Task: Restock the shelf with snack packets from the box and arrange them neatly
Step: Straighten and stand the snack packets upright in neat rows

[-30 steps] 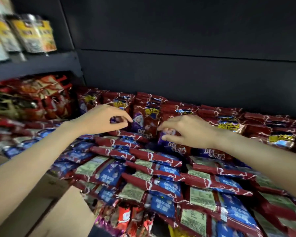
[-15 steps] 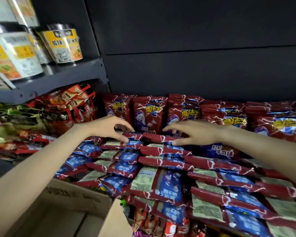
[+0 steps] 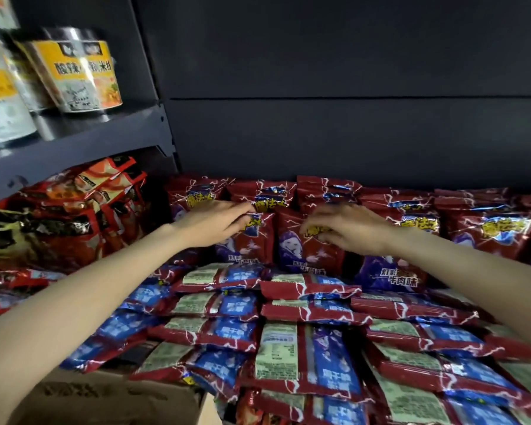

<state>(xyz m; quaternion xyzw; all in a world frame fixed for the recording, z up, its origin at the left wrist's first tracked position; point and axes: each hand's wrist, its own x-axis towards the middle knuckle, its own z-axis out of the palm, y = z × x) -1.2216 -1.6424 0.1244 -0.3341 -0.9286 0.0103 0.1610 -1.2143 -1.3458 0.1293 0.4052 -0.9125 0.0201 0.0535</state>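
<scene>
A: Nearest us we have the cardboard box [image 3: 111, 400], its flap at the lower left; we can't make out what lies inside it.

B: Just past it our shelf is packed with snack packets lying flat [image 3: 292, 354], backs up, overlapping in rows of red and blue.

A: Behind those, more packets stand upright [image 3: 307, 243], faces toward us, in a row against the dark back panel [image 3: 350, 133].

B: Our left hand [image 3: 210, 223] reaches onto one standing packet, fingers curled at its top edge; the blur keeps us from telling whether it truly grips.

A: Our right hand [image 3: 350, 230] has curled fingers pinching the top of the neighbouring upright packet.

B: Farther left, red pouches [image 3: 83, 207] fill the next bay, with noodle cups [image 3: 77, 75] on the shelf above.
</scene>
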